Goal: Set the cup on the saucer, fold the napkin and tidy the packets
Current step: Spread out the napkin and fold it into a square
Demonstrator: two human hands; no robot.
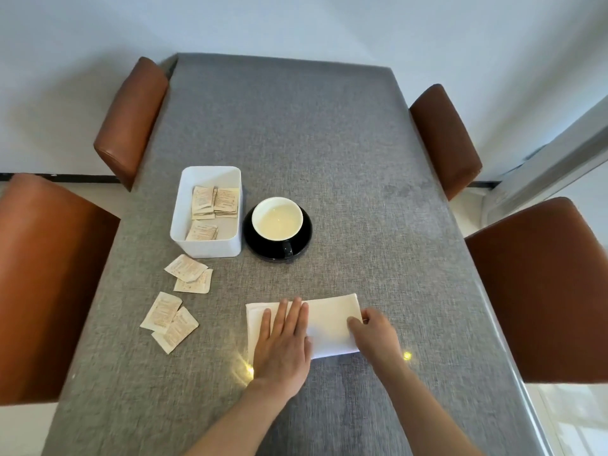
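White folded cloth napkin (332,319): lay near table edge, long axis left-right. Left hand (283,343) pressed flat, fingers spread, on its left half; right hand (373,334) pinched its right edge, nearer for folding leftward.

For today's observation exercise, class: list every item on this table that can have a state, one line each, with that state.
Cup: upright on the saucer.
Napkin: folded, flat.
White box: open, packets inside.
Loose packets: four on the table.
Left hand: flat, pressing the napkin.
Right hand: pinching the napkin's right edge.
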